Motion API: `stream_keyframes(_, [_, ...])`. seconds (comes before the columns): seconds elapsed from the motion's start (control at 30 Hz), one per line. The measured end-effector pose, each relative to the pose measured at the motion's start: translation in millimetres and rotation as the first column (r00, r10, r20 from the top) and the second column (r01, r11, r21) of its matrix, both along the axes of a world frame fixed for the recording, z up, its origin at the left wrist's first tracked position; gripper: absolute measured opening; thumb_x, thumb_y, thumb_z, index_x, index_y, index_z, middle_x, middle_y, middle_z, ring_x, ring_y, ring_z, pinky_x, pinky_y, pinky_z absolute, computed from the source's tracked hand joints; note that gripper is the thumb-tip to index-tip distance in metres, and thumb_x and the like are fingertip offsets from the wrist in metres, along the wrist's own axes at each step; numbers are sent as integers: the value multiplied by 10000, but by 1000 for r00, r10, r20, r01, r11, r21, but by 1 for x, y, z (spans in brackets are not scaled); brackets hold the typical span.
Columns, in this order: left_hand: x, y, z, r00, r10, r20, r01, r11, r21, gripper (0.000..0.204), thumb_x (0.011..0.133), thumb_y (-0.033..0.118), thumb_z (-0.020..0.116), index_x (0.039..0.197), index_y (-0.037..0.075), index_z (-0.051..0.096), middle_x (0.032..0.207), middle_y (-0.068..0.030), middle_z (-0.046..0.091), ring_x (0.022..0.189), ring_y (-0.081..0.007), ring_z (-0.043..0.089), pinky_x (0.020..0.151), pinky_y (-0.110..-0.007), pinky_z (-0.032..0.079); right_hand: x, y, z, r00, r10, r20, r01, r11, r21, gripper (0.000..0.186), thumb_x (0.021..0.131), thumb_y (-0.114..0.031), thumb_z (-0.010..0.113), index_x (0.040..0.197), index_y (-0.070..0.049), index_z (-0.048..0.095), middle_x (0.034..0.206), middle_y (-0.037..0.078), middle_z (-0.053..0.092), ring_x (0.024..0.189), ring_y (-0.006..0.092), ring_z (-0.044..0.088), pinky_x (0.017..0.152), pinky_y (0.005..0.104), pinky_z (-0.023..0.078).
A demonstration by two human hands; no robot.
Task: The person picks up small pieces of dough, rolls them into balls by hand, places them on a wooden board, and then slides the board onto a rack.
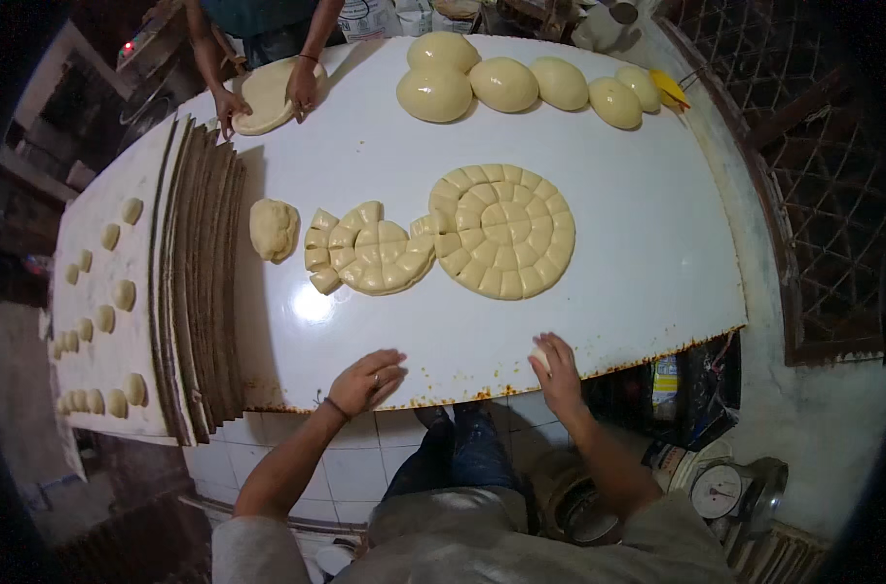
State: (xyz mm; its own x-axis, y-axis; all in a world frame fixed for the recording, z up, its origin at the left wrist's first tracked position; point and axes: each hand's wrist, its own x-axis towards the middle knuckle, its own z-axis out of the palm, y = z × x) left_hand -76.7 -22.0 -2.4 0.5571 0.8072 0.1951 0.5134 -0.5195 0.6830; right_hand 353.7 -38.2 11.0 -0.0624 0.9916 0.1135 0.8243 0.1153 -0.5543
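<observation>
Near the front edge of the white table (657, 292), my left hand (367, 381) is cupped palm down with its fingers curved together. Whatever lies under that palm is hidden. My right hand (560, 375) curls round a small piece of dough (540, 358), pale and partly showing beside the thumb. Beyond my hands lies a large round slab of dough (504, 231), cut in rings into small pieces. A smaller cut slab of dough (375, 255) touches it on the left, partly broken up at its left side. Farther left sits an uncut lump of dough (274, 231).
Left stands a stack of boards (195, 292), the top one bearing several dough balls (124, 294). At the far left, a co-worker's hands (302, 92) press a flat dough disc (266, 97). Several large smooth dough mounds (503, 84) line the back. A dial scale (716, 490) stands lower right.
</observation>
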Motion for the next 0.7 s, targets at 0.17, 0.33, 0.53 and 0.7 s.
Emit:
stream_keyframes(0.17, [92, 21, 28, 978, 205, 26, -205, 979, -3, 280, 997, 109, 671, 1259, 47, 746, 1377, -160, 696, 1353, -364, 602, 1182, -426, 475, -60, 5, -9, 991, 135, -2, -135, 989, 60, 367, 1034, -154, 679, 1365, 4, 671, 1407, 179, 655, 1412, 397, 533, 1217, 488, 396])
stream_keyframes(0.33, [20, 9, 0, 963, 231, 140, -192, 950, -244, 289, 987, 124, 695, 1266, 64, 739, 1384, -150, 693, 1356, -347, 601, 1175, -425, 484, 21, 0, -10, 999, -48, 12, 49, 998, -39, 374, 1007, -120, 722, 1362, -22, 662, 1426, 174, 612, 1398, 387, 523, 1185, 487, 427])
stream_keyframes(0.53, [53, 9, 39, 999, 47, 11, -47, 999, -3, 316, 971, 96, 705, 1281, 35, 721, 1398, -136, 682, 1343, -352, 611, 1176, -451, 489, -32, -6, -7, 990, 133, -47, -133, 991, 4, 340, 1018, -131, 705, 1331, -2, 673, 1370, 191, 643, 1359, 411, 552, 1173, 501, 435])
stream_keyframes(0.7, [24, 24, -10, 955, 216, 202, -172, 961, -214, 308, 964, 74, 714, 1267, 21, 721, 1372, -148, 695, 1319, -366, 622, 1139, -452, 514, 5, 31, 5, 997, -56, -49, 60, 995, 74, 353, 1019, -116, 700, 1354, -15, 656, 1383, 202, 623, 1352, 410, 539, 1158, 481, 437])
